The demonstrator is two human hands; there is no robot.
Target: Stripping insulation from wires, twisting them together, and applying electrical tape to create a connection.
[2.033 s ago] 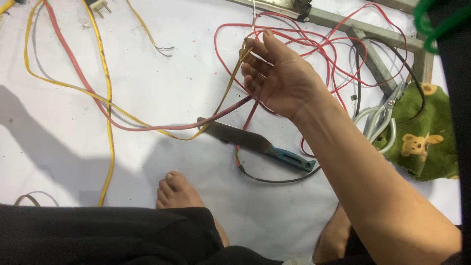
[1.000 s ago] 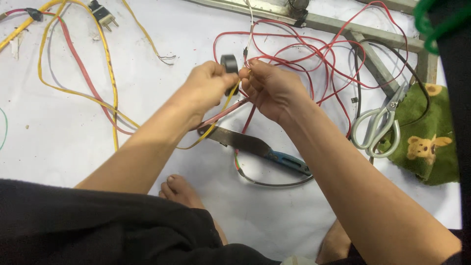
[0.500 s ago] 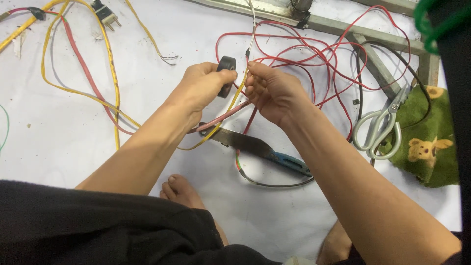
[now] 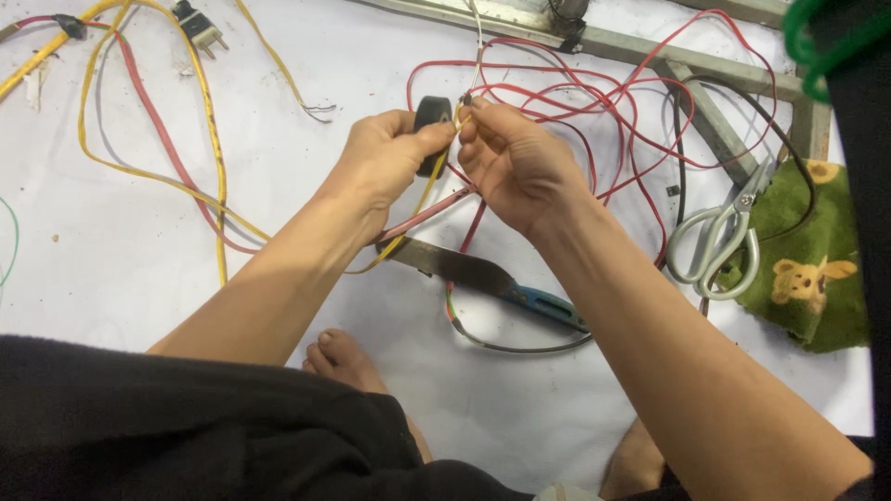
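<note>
My left hand (image 4: 385, 162) grips a small black roll of tape (image 4: 432, 116) between thumb and fingers. My right hand (image 4: 515, 167) is right beside it, fingertips pinched on a thin wire joint (image 4: 467, 100) where yellow and white strands meet. The two hands nearly touch, held above the white floor. A yellow wire (image 4: 422, 199) runs down from the joint between my hands. Below them lies a knife (image 4: 483, 274) with a dark blade and a blue handle.
Tangled red wires (image 4: 594, 102) spread behind my hands. Grey scissors (image 4: 719, 241) rest on a green cloth (image 4: 817, 269) at the right. A metal frame (image 4: 650, 51) crosses the top. Yellow and red cables (image 4: 176, 139) and a black plug (image 4: 197, 25) lie at the left. My bare foot (image 4: 343, 357) is below.
My left hand came in from below with the tape roll and met my right hand at the wire joint. Both hands have since stayed close together, shifting only slightly.
</note>
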